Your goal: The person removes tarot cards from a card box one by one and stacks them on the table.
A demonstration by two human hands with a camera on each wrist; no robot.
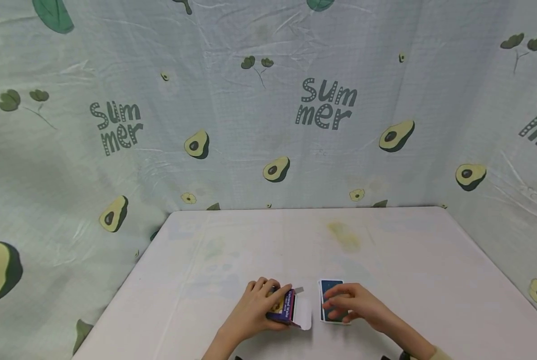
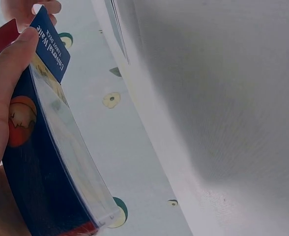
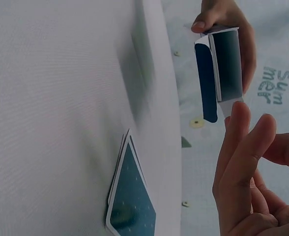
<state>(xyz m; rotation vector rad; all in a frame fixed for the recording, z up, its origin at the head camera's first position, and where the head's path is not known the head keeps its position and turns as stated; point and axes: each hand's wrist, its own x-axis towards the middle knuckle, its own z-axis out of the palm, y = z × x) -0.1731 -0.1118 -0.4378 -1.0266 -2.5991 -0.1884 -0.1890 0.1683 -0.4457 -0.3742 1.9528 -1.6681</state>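
My left hand (image 1: 252, 312) grips a dark blue tarot card box (image 1: 279, 307), thumb on one side and fingers over the other. Printed on its flap in the left wrist view is "Universal Waite Tarot Deck" (image 2: 51, 46). The box's open end points right, its flaps folded out; the right wrist view looks into its dark blue interior (image 3: 229, 66). Just right of the box, a small stack of blue-backed cards (image 1: 327, 287) with white borders lies on the table. Over these cards hovers my right hand (image 1: 356, 305), fingers loosely bent and holding nothing. In the right wrist view the cards (image 3: 132, 196) sit apart from the fingers.
A white-covered table (image 1: 250, 240) spreads out around the hands, with a faint yellowish stain (image 1: 345, 237) toward the back. Behind and beside it hangs a pale cloth (image 1: 232, 125) printed with avocados, leaves and the word "summer".
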